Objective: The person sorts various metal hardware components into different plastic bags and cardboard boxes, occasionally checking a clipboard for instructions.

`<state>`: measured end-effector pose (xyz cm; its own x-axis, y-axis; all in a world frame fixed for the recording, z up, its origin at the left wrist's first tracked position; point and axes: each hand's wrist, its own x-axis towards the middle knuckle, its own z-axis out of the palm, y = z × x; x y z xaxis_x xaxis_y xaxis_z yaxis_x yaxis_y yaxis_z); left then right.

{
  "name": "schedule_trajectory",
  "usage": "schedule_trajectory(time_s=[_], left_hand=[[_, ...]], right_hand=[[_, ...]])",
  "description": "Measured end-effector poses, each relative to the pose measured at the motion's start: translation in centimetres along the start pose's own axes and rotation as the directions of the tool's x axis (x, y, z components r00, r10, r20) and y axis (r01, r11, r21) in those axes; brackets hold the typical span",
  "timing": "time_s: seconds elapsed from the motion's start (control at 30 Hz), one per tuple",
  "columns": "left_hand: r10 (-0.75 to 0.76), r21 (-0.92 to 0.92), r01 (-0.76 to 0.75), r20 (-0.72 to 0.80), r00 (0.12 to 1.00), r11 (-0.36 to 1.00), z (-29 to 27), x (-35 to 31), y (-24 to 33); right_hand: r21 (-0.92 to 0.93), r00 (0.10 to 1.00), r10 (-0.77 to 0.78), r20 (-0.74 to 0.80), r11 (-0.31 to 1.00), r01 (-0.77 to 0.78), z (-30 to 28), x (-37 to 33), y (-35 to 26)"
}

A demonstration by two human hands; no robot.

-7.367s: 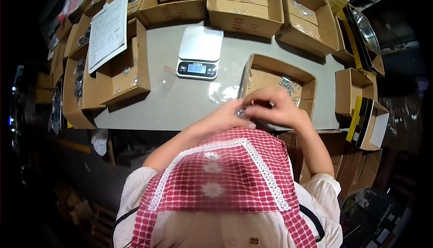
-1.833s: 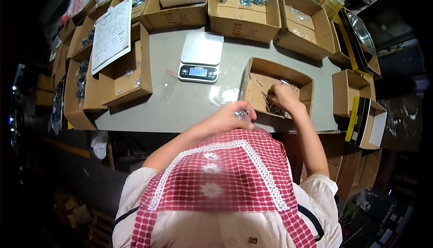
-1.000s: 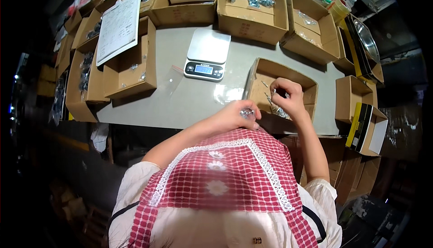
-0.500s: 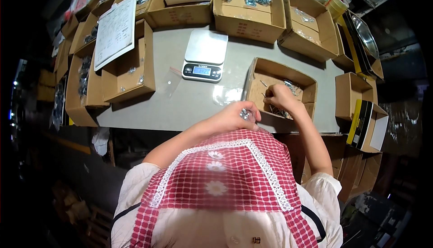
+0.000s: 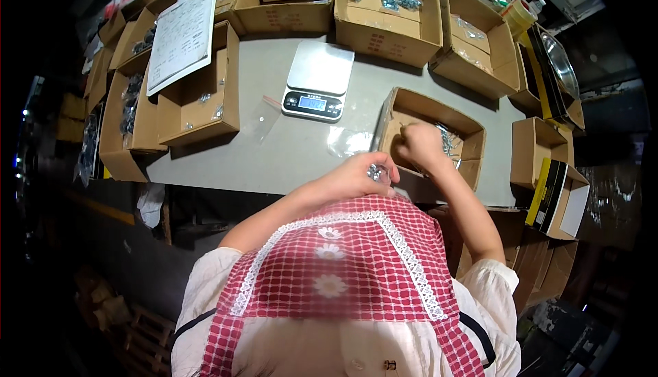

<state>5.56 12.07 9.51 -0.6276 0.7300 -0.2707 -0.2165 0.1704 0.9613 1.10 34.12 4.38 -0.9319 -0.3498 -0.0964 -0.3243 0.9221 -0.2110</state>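
My left hand (image 5: 355, 174) is closed round a small clear plastic bag (image 5: 375, 173) with shiny metal pieces in it, close to the front edge of the grey table (image 5: 260, 164). To its right, my right hand (image 5: 423, 147) reaches into a low cardboard box (image 5: 466, 114). Loose thin metal screws or pins (image 5: 449, 140) lie in that box beside the hand. The right fingers are curled together near the box's left side; what is between them is too small to name.
A white digital scale (image 5: 319, 75) stands mid-table. Flat clear bags (image 5: 349, 142) lie in front of it. Cardboard boxes (image 5: 387, 38) of bagged metal parts line the back and left. A written sheet (image 5: 182, 38) rests across the left boxes. More small boxes (image 5: 541, 144) stand at right.
My right hand has shifted a little to the left inside the box, its fingers curled tighter. My left hand keeps hold of the bag. The whole view has turned slightly.
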Motion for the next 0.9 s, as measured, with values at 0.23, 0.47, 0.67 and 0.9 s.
schedule_trajectory(time_s=[0.23, 0.47, 0.67, 0.9], left_hand=[[-0.002, -0.062, 0.001, -0.017, 1.000, 0.998, 0.0, 0.0, -0.7], [0.023, -0.051, -0.023, 0.014, 1.000, 0.998, 0.0, 0.0, -0.3], [-0.010, -0.004, 0.010, 0.046, 0.999, 1.000, 0.0, 0.1, 0.6], [-0.016, -0.013, 0.016, 0.000, 1.000, 1.000, -0.3, -0.6, 0.1]], right_hand=[[0.825, 0.962, -0.110, -0.251, 0.496, 0.272, -7.7, -4.5, -4.3], [0.885, 0.974, 0.213, -0.080, 0.465, -0.029, -7.1, -4.2, -2.3], [0.222, 0.968, 0.240, 0.071, 0.942, -0.250, -0.7, 1.7, 4.2], [0.101, 0.964, -0.010, 0.264, 0.995, -0.018, -1.9, 1.2, 4.2]])
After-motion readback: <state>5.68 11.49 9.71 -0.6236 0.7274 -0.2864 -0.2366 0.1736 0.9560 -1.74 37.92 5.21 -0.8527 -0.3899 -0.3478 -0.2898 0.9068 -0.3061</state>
